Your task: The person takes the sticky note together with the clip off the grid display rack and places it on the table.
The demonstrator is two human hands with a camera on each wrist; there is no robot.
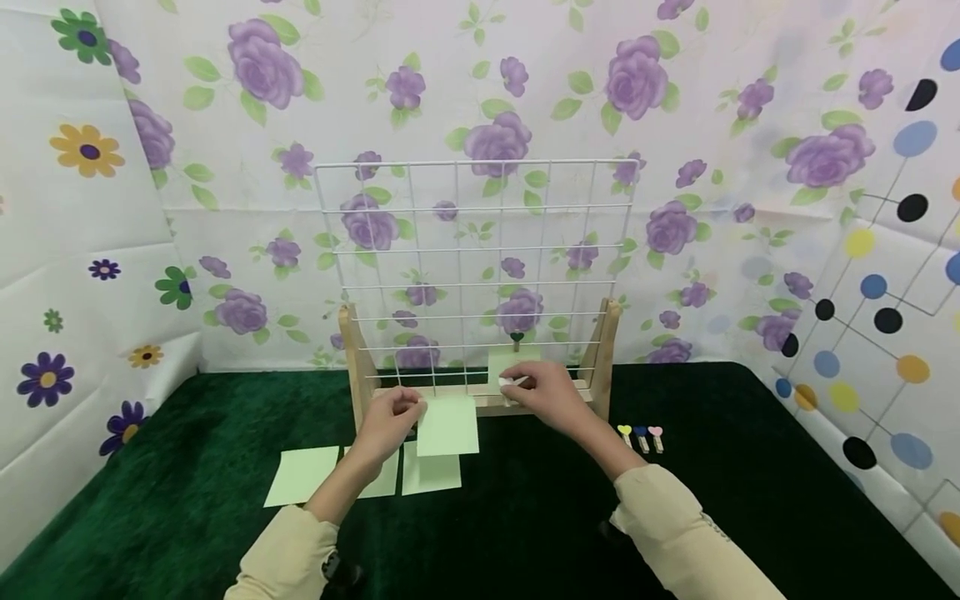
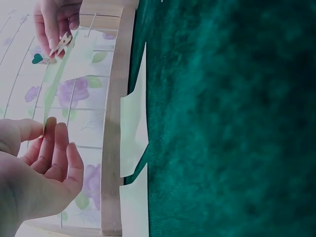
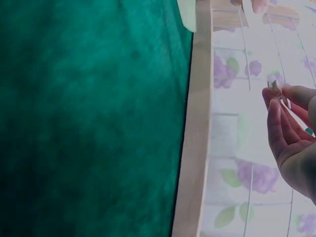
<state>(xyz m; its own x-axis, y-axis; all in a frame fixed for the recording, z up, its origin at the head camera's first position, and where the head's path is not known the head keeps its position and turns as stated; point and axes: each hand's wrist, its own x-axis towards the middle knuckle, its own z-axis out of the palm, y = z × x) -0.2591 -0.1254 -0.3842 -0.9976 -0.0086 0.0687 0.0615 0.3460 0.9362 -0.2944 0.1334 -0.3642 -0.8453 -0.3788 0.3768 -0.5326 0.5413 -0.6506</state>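
My left hand (image 1: 390,425) pinches a pale green paper sheet (image 1: 450,427) by its edge, in front of the rack's lower bar. My right hand (image 1: 551,396) pinches a small wooden clothespin (image 3: 277,91) between thumb and fingers; a white piece shows at its fingertips in the head view. Behind that hand, another pale green sheet (image 1: 497,362) hangs on the white wire grid (image 1: 480,248), held by a clothespin with a dark green heart (image 1: 517,337). The right hand partly covers this hanging sheet.
Wooden uprights (image 1: 609,358) carry the grid on a dark green cloth (image 1: 540,517). Several pale green sheets (image 1: 303,475) lie at the left front, partly behind the left arm. Three heart clothespins (image 1: 641,437), yellow, blue and pink, lie right of the stand.
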